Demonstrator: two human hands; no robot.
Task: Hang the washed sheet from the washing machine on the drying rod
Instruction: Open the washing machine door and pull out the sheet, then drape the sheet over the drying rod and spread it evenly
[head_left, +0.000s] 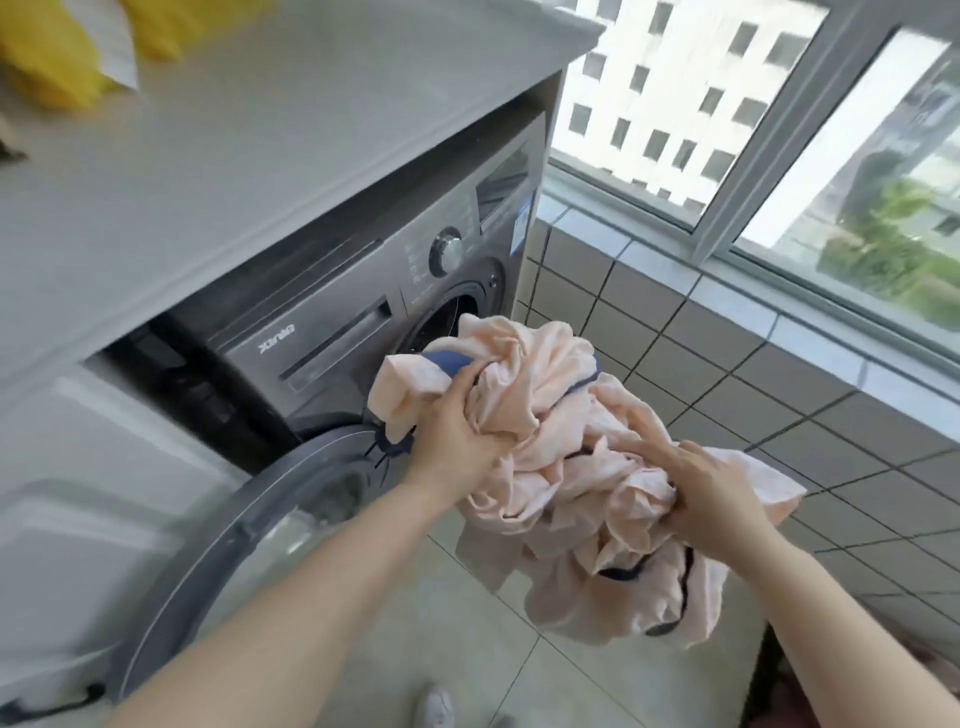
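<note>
Sheet (561, 415), peach with dark trim, hangs crumpled between your grips. Your left hand (457, 441) clenches its upper folds and your right hand (711, 493) clasps the bunch. The washing machine (332, 322) stands just beyond your left fist, its door (249, 519) open below.

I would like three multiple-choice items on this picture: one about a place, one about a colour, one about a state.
1. Where is the sheet? A spread on a bed; B held before the washer; C hung on a rod.
2. Its main colour? A peach; B green; C black.
3. The door is: A shut; B missing; C open.
Answers: 1 B, the left hand and right hand grip it by the washer's mouth. 2 A, peach cloth with dark blue trim. 3 C, it swings outward.
</note>
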